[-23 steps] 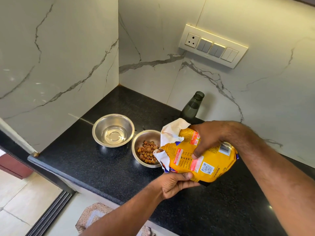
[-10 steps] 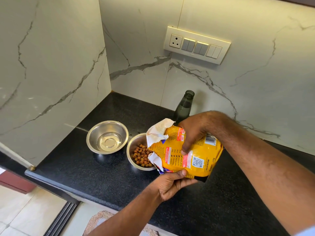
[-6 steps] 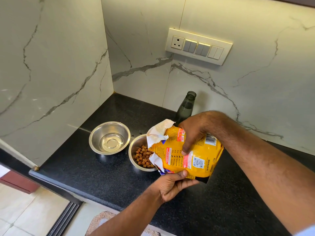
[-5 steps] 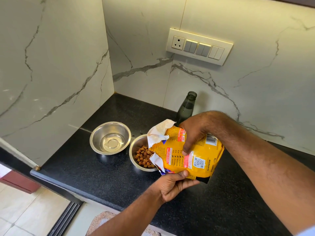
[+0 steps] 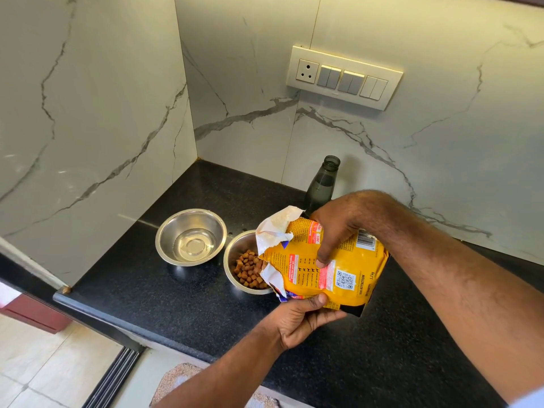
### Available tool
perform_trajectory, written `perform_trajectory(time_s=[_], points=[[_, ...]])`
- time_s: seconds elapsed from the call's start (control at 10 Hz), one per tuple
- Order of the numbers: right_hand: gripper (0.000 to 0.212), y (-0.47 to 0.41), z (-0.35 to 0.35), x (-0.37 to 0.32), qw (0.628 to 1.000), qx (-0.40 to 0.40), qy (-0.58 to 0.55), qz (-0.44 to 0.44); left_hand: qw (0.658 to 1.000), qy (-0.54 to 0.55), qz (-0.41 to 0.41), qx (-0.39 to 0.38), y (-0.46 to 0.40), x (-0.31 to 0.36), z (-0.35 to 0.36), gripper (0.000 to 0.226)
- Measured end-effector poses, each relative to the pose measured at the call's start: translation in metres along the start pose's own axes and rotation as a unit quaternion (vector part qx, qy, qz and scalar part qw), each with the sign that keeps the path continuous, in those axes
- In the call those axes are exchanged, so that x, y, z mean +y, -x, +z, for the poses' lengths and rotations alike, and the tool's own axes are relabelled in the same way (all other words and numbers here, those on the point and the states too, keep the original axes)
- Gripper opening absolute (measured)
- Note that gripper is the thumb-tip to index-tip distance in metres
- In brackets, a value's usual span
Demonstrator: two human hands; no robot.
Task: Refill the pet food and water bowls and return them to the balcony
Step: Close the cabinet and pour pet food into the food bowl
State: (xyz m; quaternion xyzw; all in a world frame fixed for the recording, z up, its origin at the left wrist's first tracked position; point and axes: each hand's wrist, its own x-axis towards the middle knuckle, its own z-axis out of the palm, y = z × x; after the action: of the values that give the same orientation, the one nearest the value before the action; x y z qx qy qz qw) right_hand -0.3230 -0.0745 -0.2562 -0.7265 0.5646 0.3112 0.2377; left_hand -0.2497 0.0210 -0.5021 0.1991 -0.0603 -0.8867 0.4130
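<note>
A yellow pet food bag (image 5: 338,275) is tipped on its side, its torn white mouth over a steel bowl (image 5: 232,260) that holds brown kibble (image 5: 248,269). My right hand (image 5: 335,225) grips the bag from above. My left hand (image 5: 300,319) supports it from below. To the left stands a second steel bowl (image 5: 191,235) with a little water in it. Both bowls rest on the black granite counter (image 5: 176,304).
A dark open bottle (image 5: 322,184) stands behind the bag against the marble wall. A switch panel (image 5: 344,76) is on the wall above. The counter's front edge runs lower left, with tiled floor, a sliding door track (image 5: 113,378) and a mat (image 5: 176,381) below.
The bag and both hands have stayed in nearly the same pose over the kibble bowl. The kibble pile looks about the same. The view has shifted slightly.
</note>
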Motion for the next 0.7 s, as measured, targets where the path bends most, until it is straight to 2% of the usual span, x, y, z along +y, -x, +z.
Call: perform_trajectory(time_s=[0.3,0.7], points=[[0.076,-0.0028,-0.0008,0.0007,1.0,-0.013,-0.006,0.004,1.0,-0.006,-0.018,-0.002,0.0046,0.0028,0.0084,0.079],[0.078,0.0043,-0.0049,-0.0043,0.999,-0.045,0.01,0.012,1.0,-0.016,-0.023,-0.012,0.0032,0.0039,0.0091,0.073]])
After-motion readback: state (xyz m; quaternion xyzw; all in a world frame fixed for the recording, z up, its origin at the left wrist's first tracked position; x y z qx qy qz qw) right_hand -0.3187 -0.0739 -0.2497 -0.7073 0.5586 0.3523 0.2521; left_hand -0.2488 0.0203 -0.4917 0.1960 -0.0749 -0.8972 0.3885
